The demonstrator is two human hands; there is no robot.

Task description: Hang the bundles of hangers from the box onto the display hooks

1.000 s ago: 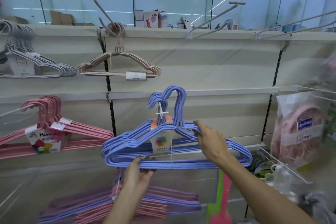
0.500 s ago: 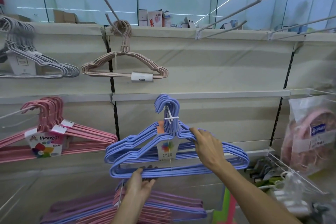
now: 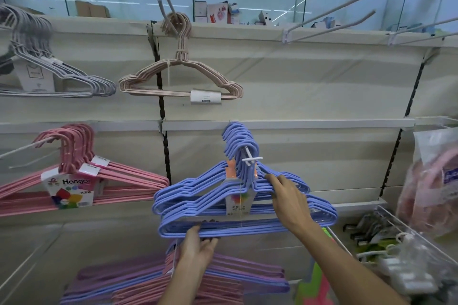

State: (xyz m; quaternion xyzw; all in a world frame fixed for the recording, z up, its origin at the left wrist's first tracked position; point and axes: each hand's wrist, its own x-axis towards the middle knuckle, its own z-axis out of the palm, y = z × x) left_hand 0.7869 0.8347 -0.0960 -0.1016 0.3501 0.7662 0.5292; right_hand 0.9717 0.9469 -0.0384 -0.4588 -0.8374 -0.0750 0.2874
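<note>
A bundle of blue hangers [image 3: 198,195] with a card label fills the middle of the view. Its hooks sit over a white display hook [image 3: 251,159] whose T-shaped tip pokes out through them. My left hand [image 3: 198,242] grips the bundle's bottom bars from below. My right hand [image 3: 288,203] holds the right shoulder of the bundle, fingers curled over the wires near the neck. More pink, purple and blue hangers [image 3: 153,280] lie below; the box is not in view.
Pink hangers [image 3: 119,181], grey hangers [image 3: 49,74] and a beige bundle [image 3: 181,82] hang on the wall to the left and above. Bare long hooks [image 3: 342,0] stick out at upper right. A bagged pink item [image 3: 431,181] and a wire basket [image 3: 396,238] stand at the right.
Both hands have carried the blue bundle up and toward the wall; its hooks now sit over the white display hook, whose tip shows through them.
</note>
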